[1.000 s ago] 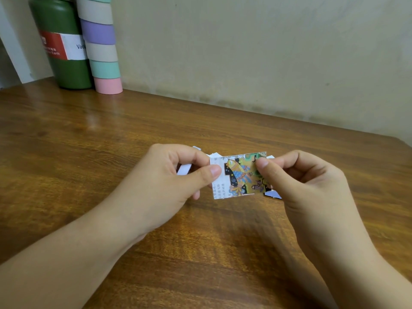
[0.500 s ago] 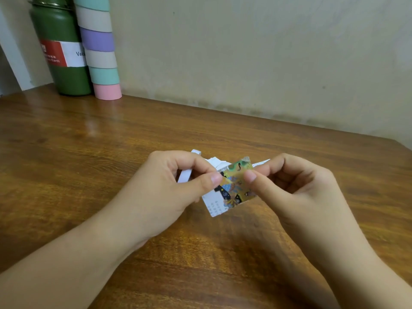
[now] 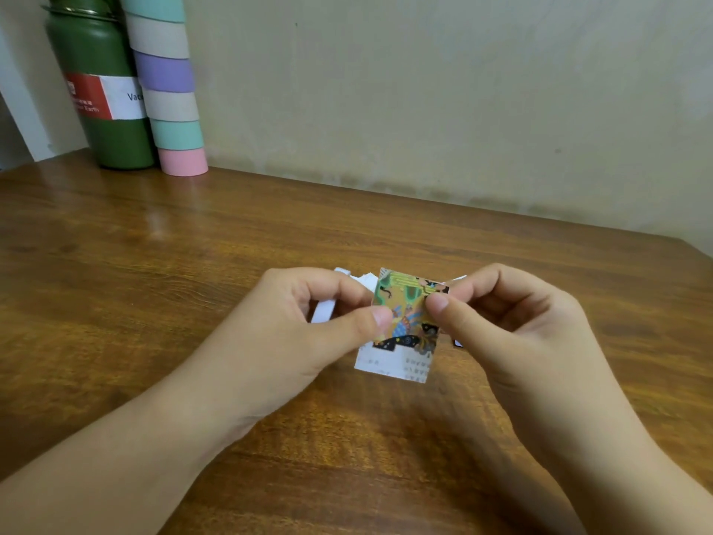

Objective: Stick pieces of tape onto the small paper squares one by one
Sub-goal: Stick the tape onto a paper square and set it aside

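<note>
Now | 2 hands: left hand (image 3: 293,334), right hand (image 3: 513,334) (both pinching) | 1 paper square (image 3: 401,341)

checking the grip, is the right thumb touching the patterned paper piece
Touching. The head view shows the right hand with its thumb tip pressed on the patterned paper piece, pinching its right edge with no gap.

1. Bench (image 3: 162,287): brown wood, visible grain, smooth with a soft sheen.
2. Paper square (image 3: 389,366): thin white printed paper, matt.
3. Tape piece (image 3: 405,303): patterned, slightly glossy.
4. Bottle (image 3: 112,137): green, smooth, satin finish, paper-like label.
5. Tape rolls (image 3: 169,106): pastel, matt.
6. Wall (image 3: 424,90): plaster, matt, slightly rough.
</note>
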Tool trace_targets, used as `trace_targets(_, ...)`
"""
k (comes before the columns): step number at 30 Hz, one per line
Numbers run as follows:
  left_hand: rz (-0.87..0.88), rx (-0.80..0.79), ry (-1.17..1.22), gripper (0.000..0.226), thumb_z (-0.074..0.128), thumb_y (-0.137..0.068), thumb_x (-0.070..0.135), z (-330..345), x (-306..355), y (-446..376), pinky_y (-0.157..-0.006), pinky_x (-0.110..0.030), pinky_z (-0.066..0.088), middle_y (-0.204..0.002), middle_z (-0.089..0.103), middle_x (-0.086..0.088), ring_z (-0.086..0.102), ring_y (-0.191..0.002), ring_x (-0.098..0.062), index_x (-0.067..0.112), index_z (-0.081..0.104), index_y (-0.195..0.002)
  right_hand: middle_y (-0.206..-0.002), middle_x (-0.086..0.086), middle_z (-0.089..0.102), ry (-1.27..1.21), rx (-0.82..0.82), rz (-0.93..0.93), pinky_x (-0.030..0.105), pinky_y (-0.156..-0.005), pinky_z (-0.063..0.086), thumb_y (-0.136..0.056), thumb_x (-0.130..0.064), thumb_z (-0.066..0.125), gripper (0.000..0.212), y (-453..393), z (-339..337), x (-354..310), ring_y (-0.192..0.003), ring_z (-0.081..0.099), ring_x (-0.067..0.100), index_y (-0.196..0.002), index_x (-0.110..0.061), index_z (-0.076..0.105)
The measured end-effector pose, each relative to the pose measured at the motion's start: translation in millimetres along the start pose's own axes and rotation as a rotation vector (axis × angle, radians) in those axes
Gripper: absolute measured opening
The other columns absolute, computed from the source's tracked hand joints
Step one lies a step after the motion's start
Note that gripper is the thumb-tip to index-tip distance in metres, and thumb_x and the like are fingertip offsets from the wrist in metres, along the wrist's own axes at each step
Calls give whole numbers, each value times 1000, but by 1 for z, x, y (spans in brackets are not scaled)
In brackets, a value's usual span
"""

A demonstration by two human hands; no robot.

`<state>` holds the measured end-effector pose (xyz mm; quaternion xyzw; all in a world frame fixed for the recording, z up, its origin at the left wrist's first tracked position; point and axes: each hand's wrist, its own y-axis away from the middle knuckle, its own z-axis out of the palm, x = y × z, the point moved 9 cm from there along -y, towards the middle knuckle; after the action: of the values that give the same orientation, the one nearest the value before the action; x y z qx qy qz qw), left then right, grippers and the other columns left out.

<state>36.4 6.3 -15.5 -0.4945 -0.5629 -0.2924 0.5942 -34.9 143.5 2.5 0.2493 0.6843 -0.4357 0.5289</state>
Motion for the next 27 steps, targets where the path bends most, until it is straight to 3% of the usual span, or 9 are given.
trace_targets(5, 53, 84, -1, 16, 66, -59, 40, -10, 9, -1, -49, -6, 35, -48, 56, 6, 50, -50, -1, 27, 73, -65, -70, 11, 70, 47, -31, -21, 17, -59, 48, -58, -26, 73, 19, 2, 3, 0, -62, 60, 9, -64, -10, 66)
trace_targets(13, 67, 97, 2, 17, 68, -55, 41, -11, 6, -1, -58, -14, 43, -50, 57, 5, 52, -53, -3, 30, 73, -66, -67, 8, 70, 18, -21, -28, 12, -55, 47, -58, -21, 73, 21, 2, 4, -2, -57, 60, 5, -59, -4, 60)
trace_targets(24, 63, 116, 47, 12, 69, -60, 33, -12, 6, -1, -51, -9, 39, -49, 55, 5, 50, -51, -2, 23, 73, -65, -60, 0, 65, -35, -28, 62, 15, -61, 47, -59, -28, 78, 19, 1, 6, 8, -63, 59, 10, -59, -13, 66)
trace_targets(27, 52, 91, 29, 13, 82, -62, 30, -11, 5, -1, -49, -11, 37, -49, 55, 3, 49, -52, -7, 22, 71, -63, -60, 0, 66, -40, -29, 55, 14, -59, 46, -60, -22, 85, 21, 1, 5, 8, -61, 58, 8, -60, -13, 67)
